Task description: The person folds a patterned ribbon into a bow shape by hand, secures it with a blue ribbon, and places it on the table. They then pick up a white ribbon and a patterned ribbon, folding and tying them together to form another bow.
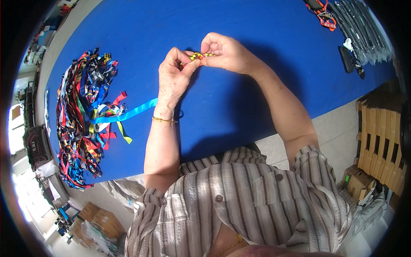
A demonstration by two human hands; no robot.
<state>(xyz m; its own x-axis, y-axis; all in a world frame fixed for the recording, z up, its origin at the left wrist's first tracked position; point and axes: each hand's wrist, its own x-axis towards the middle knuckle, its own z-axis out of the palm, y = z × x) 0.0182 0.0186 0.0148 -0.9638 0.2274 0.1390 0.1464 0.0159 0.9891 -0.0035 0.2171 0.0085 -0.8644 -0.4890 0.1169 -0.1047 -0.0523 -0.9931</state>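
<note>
Both of my hands meet over the far middle of the blue table [205, 109]. Between them is a short piece of yellow-and-black checked ribbon [198, 55] with some red or orange showing at its underside. My left hand [176, 70] pinches it between thumb and fingers. From the other side, the thumb and fingertips of my right hand [224, 52] close on its right end. Fingers cover much of the ribbon, so its full shape cannot be seen. A bright blue ribbon [137, 112] runs from the pile at the left to beside my left wrist.
A large heap of many-coloured ribbons [81, 124] covers the table's left side. At the far right lie plastic-wrapped black items [361, 32], an orange strap [327, 21] and a black object [346, 59]. Cardboard boxes [100, 220] and a wooden pallet [380, 137] stand beyond the table.
</note>
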